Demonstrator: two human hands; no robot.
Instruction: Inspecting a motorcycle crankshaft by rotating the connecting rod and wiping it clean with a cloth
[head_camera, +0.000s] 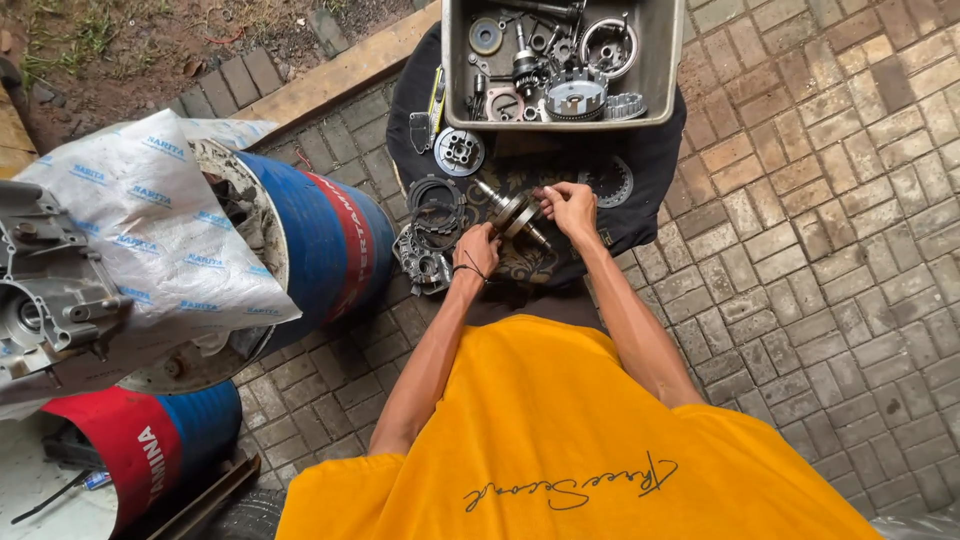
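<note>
A metal crankshaft (512, 211) with a round flywheel and thin shaft ends lies tilted over a black cloth (645, 160) on the brick paving. My left hand (477, 250) grips its near side and my right hand (570, 205) holds its far right side. Both arms reach forward from my orange shirt. A stack of dark ring-shaped clutch plates (436, 200) and a grey engine cover (420, 258) sit just left of my left hand. A round silver disc with holes (459, 151) lies beyond them.
A grey metal tray (660, 60) of gears and engine parts stands at the top. A blue and red drum (330, 240) lies on its side at left, with a white plastic sack (150, 220) and a grey engine casing (45, 290) on it. A second drum (150, 450) is lower left.
</note>
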